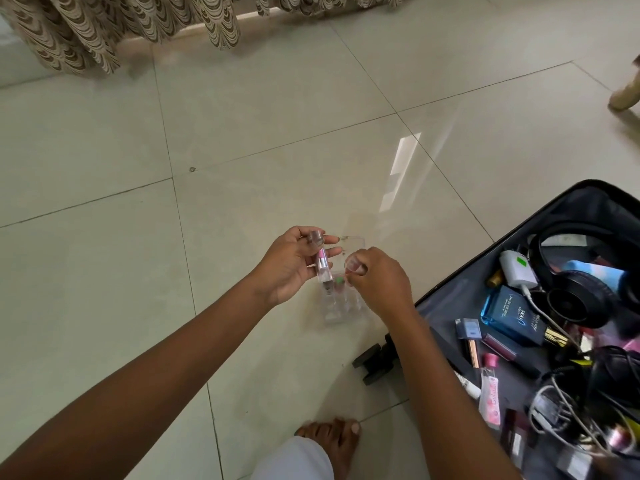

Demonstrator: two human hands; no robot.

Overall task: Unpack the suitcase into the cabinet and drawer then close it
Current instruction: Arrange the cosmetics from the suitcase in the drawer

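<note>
Beside open suitcase (460,282): glossy tiled floor (138,168), curtain (86,32).

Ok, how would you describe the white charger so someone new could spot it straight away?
Find the open black suitcase on the floor at the right. Among its clutter, just left of the black headphones and above the blue box, lies the charger. It is the only white block with a green sticker, a white cable trailing from it.
</note>
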